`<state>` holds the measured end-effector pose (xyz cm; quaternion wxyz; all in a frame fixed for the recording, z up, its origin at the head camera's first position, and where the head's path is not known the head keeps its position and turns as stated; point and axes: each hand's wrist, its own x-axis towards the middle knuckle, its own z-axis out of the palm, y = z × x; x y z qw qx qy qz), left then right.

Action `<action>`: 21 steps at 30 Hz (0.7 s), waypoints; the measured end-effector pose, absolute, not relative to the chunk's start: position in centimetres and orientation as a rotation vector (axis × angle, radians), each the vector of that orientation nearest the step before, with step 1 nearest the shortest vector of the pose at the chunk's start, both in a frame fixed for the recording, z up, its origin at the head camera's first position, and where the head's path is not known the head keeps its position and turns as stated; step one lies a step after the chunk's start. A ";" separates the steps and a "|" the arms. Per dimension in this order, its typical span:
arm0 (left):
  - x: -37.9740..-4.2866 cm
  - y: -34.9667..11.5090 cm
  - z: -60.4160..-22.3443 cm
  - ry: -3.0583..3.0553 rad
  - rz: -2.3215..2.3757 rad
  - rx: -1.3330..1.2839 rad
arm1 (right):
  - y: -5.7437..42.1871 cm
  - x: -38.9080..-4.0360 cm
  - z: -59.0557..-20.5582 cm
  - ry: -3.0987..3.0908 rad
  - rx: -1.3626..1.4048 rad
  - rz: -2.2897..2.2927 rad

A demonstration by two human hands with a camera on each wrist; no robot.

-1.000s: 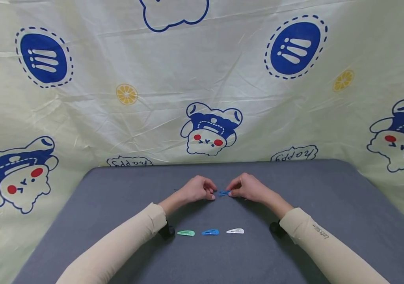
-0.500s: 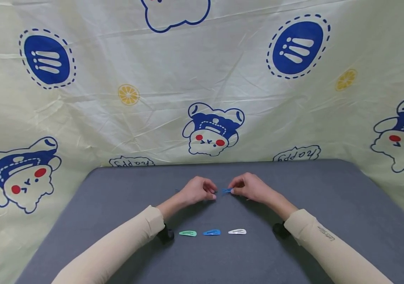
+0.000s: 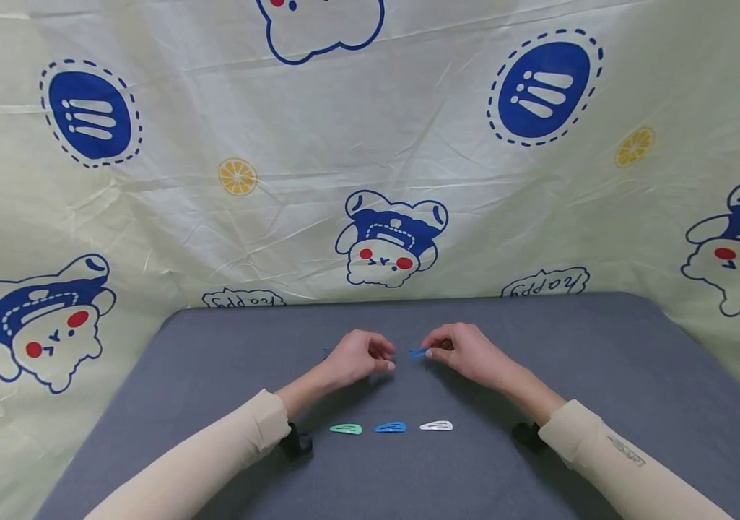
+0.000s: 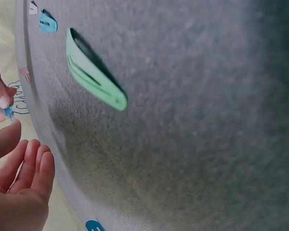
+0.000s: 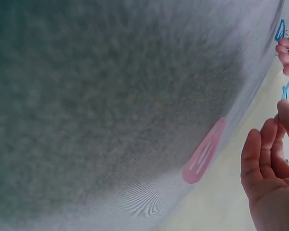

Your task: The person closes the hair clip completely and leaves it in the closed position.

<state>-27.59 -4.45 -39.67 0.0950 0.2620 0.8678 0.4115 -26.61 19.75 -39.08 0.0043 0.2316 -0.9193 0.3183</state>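
- Right grip [image 3: 470,352] closed in a pinch, thumb against fingers, on one end of the held clip [image 3: 417,354], blue; presumably leaves its splayed end free
- Held clip sits between both hands, seemingly raised off the worktop [image 3: 603,375]
- Left grip [image 3: 358,357] empty, fingers loosely bent, just beside that free end; nearness probably suits two-handed handling
- Green clip [image 3: 346,429], flat blue clip [image 3: 390,427], white clip [image 3: 437,426] in a spaced row, likely for easy separate pickup
- Pink clip [image 5: 203,153] on worktop; reason unclear
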 end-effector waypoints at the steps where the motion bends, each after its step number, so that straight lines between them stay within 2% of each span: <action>1: -27.5 -4.5 -39.6 2.570 1.215 0.780 | 19.8 -26.3 -39.0 -2.863 0.736 0.991; 21: -25.2 -5.7 -38.8 2.571 1.250 0.884 | 18.7 -21.7 -38.2 -2.720 0.623 1.070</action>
